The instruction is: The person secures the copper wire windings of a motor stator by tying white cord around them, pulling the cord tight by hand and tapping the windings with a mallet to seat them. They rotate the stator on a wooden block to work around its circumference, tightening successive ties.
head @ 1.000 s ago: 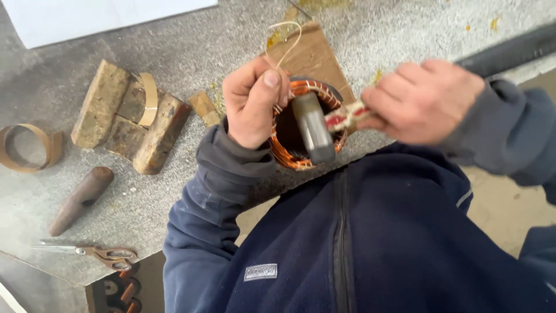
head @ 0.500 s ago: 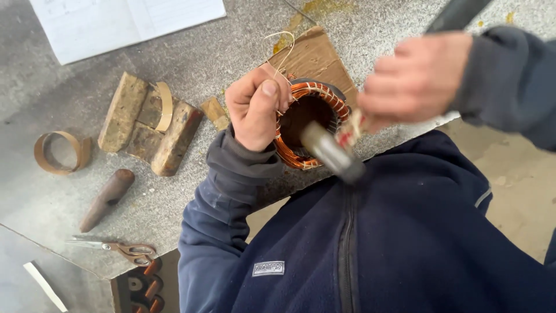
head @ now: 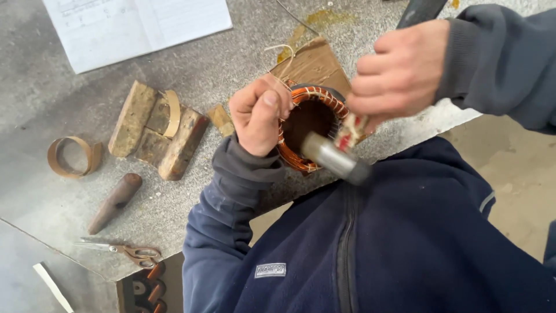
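My left hand grips the left rim of a round motor stator wound with copper wire, holding it at the bench edge. A loop of pale cord sticks up from the winding just past my fingers. My right hand is closed around the red-and-white handle of a small hammer; its steel head, blurred, hangs over the stator's near rim. A flat wooden board lies behind the stator.
Several wooden blocks and a curled strip lie to the left. A coiled band, a wooden handle and scissors rest on the grey bench. An open notebook lies at the top.
My right hand has lifted up and to the right with the hammer, and the hammer head has swung from inside the stator to its near rim. My left hand keeps its grip.
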